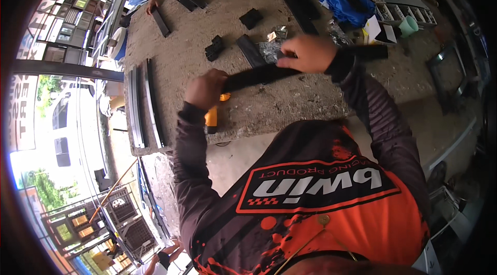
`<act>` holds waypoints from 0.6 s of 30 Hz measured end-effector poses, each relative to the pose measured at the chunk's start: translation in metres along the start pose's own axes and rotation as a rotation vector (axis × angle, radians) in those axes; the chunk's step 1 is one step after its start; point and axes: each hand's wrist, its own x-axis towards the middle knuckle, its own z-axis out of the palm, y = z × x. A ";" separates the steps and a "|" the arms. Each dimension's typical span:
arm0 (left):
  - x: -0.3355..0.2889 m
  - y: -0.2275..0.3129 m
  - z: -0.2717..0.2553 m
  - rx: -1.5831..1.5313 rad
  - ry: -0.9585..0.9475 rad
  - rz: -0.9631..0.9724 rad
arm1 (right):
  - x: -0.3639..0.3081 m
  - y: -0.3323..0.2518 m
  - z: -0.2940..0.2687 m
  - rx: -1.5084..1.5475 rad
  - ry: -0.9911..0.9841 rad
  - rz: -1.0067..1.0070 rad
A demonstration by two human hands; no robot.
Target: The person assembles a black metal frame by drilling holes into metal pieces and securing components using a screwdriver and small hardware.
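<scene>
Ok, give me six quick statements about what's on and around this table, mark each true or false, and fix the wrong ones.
1. The left hand and right hand are both at a dark bar. True.
2. The cup is red. False: the cup is pale green.
3. Another person's hand touches a dark piece. True.
4. The thin strips lie at the table's right. False: the thin strips lie at its left.
5. A yellow thing is near the left hand. True.
6. The blue bag is nearest the left hand. False: the blue bag is nearer the right.
</scene>
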 end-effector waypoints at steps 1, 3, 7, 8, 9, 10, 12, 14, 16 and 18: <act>-0.004 0.008 0.012 0.018 -0.003 -0.027 | -0.006 0.013 0.018 0.108 0.015 -0.046; -0.011 0.020 0.048 0.008 0.039 0.028 | -0.028 0.038 0.053 0.220 0.041 -0.020; -0.033 0.057 0.146 0.098 0.184 0.111 | -0.084 0.068 0.109 0.111 0.126 0.058; -0.035 0.071 0.162 0.080 0.145 0.040 | -0.097 0.073 0.122 0.045 0.210 0.019; -0.036 0.079 0.179 0.043 0.194 0.046 | -0.106 0.077 0.131 -0.022 0.293 -0.020; -0.039 0.085 0.199 0.005 0.238 0.049 | -0.115 0.085 0.142 -0.044 0.329 -0.023; -0.039 0.096 0.213 -0.036 0.259 0.045 | -0.129 0.096 0.161 -0.084 0.402 -0.015; -0.039 0.102 0.215 -0.034 0.234 0.009 | -0.136 0.093 0.171 -0.085 0.474 -0.021; -0.035 0.102 0.212 -0.078 0.176 -0.021 | -0.137 0.094 0.172 -0.068 0.496 -0.002; -0.033 0.097 0.208 -0.103 0.119 -0.031 | -0.135 0.093 0.171 -0.025 0.479 0.045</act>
